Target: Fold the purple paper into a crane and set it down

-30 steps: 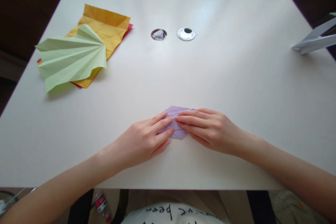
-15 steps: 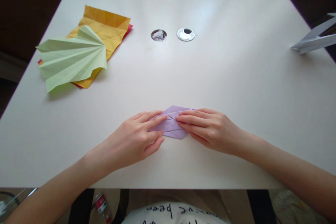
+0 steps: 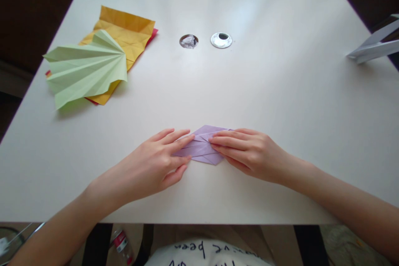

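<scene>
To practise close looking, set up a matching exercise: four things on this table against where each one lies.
Things:
1. purple folded paper
2. green pleated fan
3. orange sheet
4. silver ring

Places:
A. under the green fan
B. table middle, far side
C. between both hands' fingertips
D. top of the left-hand pile

Pairs: 1-C, 2-D, 3-A, 4-B
</scene>
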Action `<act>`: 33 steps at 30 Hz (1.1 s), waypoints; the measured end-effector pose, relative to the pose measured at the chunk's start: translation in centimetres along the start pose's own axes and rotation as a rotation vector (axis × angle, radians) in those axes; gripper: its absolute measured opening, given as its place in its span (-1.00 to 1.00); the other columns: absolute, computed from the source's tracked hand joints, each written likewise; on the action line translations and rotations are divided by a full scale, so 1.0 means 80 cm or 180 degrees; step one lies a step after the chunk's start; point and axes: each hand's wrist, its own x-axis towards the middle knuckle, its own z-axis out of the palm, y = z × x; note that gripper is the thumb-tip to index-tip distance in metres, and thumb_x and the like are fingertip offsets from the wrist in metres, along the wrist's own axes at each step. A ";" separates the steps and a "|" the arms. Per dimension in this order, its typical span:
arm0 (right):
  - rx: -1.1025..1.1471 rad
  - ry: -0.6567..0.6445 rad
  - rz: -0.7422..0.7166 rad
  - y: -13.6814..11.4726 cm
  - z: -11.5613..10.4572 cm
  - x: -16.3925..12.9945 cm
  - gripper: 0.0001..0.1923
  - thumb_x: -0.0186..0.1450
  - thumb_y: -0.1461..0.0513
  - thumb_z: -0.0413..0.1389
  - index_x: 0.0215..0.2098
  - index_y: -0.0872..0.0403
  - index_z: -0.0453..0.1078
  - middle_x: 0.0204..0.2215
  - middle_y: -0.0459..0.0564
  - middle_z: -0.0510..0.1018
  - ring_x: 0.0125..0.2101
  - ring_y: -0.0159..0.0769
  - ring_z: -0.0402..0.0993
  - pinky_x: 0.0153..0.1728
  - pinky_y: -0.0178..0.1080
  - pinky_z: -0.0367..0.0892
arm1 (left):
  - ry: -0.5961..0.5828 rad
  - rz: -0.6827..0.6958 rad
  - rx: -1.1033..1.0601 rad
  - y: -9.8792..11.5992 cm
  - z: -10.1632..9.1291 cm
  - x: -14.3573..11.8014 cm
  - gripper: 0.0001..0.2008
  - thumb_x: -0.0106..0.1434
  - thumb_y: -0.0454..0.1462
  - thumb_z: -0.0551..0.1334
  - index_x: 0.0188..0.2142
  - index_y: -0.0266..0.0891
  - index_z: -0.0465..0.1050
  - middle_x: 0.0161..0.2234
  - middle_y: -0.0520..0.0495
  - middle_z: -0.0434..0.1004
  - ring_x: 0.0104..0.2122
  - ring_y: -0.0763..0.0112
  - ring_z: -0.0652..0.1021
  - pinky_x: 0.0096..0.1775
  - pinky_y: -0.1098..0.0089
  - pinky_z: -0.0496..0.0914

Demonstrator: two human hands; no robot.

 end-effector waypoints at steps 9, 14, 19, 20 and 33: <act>0.0012 -0.0016 0.0035 0.000 0.001 -0.001 -0.77 0.28 0.36 0.00 -0.14 0.13 0.42 -0.16 0.00 0.57 -0.12 -0.30 0.49 -0.19 -0.23 0.46 | 0.0844 0.0112 -0.0042 -0.009 -0.005 0.004 -0.79 0.21 -0.36 0.16 -0.54 -0.25 0.44 -0.20 -0.02 0.57 -0.16 0.35 0.51 -0.10 0.30 0.41; 0.0060 -0.0003 0.0061 0.000 0.001 -0.002 -0.77 0.28 0.36 0.01 -0.14 0.14 0.42 -0.15 0.01 0.57 -0.11 -0.28 0.49 -0.18 -0.22 0.46 | 0.0673 0.0077 0.0004 -0.010 -0.001 0.007 -0.88 0.25 -0.34 0.13 -0.37 -0.25 0.44 -0.33 -0.02 0.53 -0.31 0.43 0.49 -0.29 0.40 0.40; 0.0034 -0.0022 0.0058 -0.001 0.001 -0.003 -0.76 0.29 0.36 -0.01 -0.12 0.13 0.41 -0.15 0.01 0.57 -0.11 -0.28 0.48 -0.17 -0.21 0.45 | 0.0472 0.0221 -0.0064 -0.005 0.009 0.009 -0.86 0.28 -0.33 0.10 -0.28 -0.24 0.44 -0.27 -0.04 0.53 -0.25 0.42 0.49 -0.24 0.39 0.41; 0.0015 -0.0024 0.0050 -0.001 0.002 -0.003 -0.76 0.28 0.36 -0.01 -0.11 0.14 0.40 -0.15 0.01 0.56 -0.10 -0.28 0.47 -0.17 -0.21 0.45 | 0.0497 0.0261 -0.0061 -0.004 0.012 0.010 -0.86 0.28 -0.33 0.11 -0.24 -0.24 0.43 -0.22 -0.06 0.53 -0.20 0.40 0.49 -0.19 0.37 0.41; -0.0135 0.0046 -0.0017 -0.009 0.010 -0.004 -0.75 0.25 0.25 0.06 -0.12 0.18 0.36 -0.24 0.09 0.50 -0.18 -0.21 0.38 -0.24 -0.16 0.35 | 0.0697 0.0513 0.0294 -0.001 0.026 0.013 -0.77 0.27 -0.36 0.10 -0.09 -0.29 0.41 -0.08 -0.12 0.51 -0.07 0.32 0.47 -0.08 0.29 0.41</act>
